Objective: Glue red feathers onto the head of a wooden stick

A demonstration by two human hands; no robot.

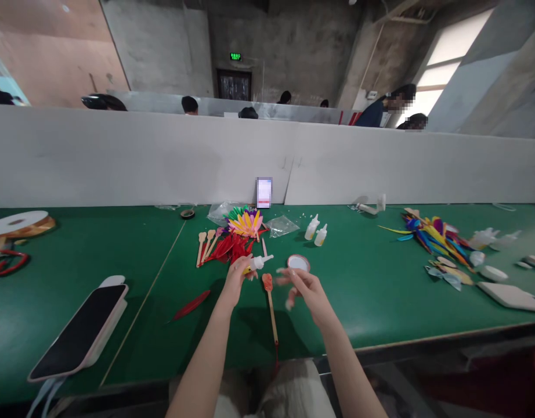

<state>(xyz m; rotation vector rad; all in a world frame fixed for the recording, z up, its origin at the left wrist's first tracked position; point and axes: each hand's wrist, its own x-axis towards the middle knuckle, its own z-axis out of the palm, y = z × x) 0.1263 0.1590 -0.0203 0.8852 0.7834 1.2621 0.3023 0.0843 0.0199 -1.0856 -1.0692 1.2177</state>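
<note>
My left hand [238, 280] is wrapped round a small white glue bottle [257, 263], its nozzle pointing right. Below the nozzle a wooden stick with a red, rounded head [268, 282] lies on the green table [346, 290], its handle toward me and a red tassel at its end. To its right, my right hand [303, 286] hovers with fingers apart, slightly blurred, and holds nothing visible. Just behind that hand sits a round white lid with a reddish rim [298, 263]. A red feather [192, 305] lies to the left of my left forearm.
Coloured feathers [245, 223], red feathers [226, 248] and wooden sticks [201, 247] lie ahead. Two glue bottles [311, 227] stand behind the lid. Black tape [187, 213] and a large dark-screened device [82, 331] are left; more feathers [439, 235] lie right. A white partition [184, 157] spans behind.
</note>
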